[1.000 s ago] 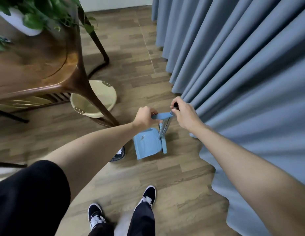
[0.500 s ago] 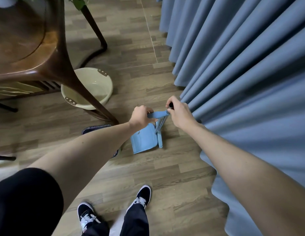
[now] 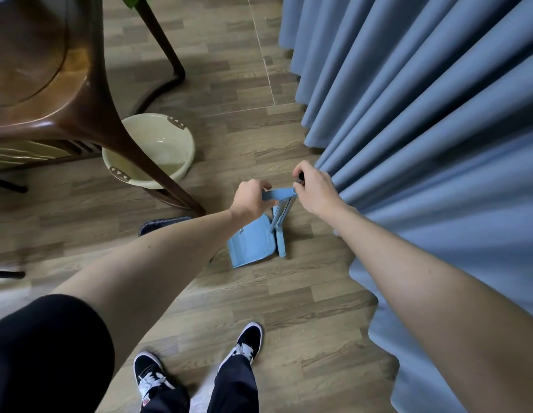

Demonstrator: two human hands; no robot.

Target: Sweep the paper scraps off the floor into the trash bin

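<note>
Wood-plank floor (image 3: pixel 304 323), one smooth blue plastic dustpan (image 3: pixel 253 242), handle gripped by left hand (image 3: pixel 249 199), broom top clenched by right hand (image 3: pixel 314 190), one round cream basin (image 3: pixel 152 144)

Both arms outstretched — left hand (image 3: pixel 249 199) and right hand (image 3: pixel 314 190) fisted, knuckles up.

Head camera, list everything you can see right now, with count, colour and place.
Dustpan: one, light blue, on the floor at centre.
Broom: one, blue with metal pole, upright beside the dustpan.
Basin: one, pale yellow, on the floor behind the table leg.
Table: one, dark brown wood, upper left.
Curtain: one, grey-blue, right side, reaching the floor.
Floor: wood-look planks; no paper scraps visible.
Shoes: two, black and white, bottom centre.
Left hand: closed on the blue handle.
Right hand: closed on the pole top.
</note>
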